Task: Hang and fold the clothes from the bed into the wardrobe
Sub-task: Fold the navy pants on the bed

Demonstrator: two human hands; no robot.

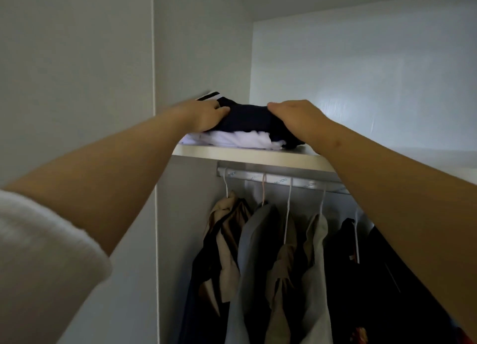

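Gripping the dark garment (247, 119), left hand (206, 115) and right hand (294, 114) curl round its ends.

Wearing white, showing only as one sleeve (38, 266) on the left arm (124, 168). Looking soft, thick and faintly fuzzy (blurring at the frame's edge, so giving away no weave or stitching). Bunching into a rounded, rolled-looking cuff (87, 250) near the elbow and leaving the forearm bare from there down to the left hand (206, 116). Showing the right arm (387, 188) bare along all of its visible length, right hand (294, 114) included. Carrying one small darker mark (338, 144) on the right forearm, just behind the wrist.
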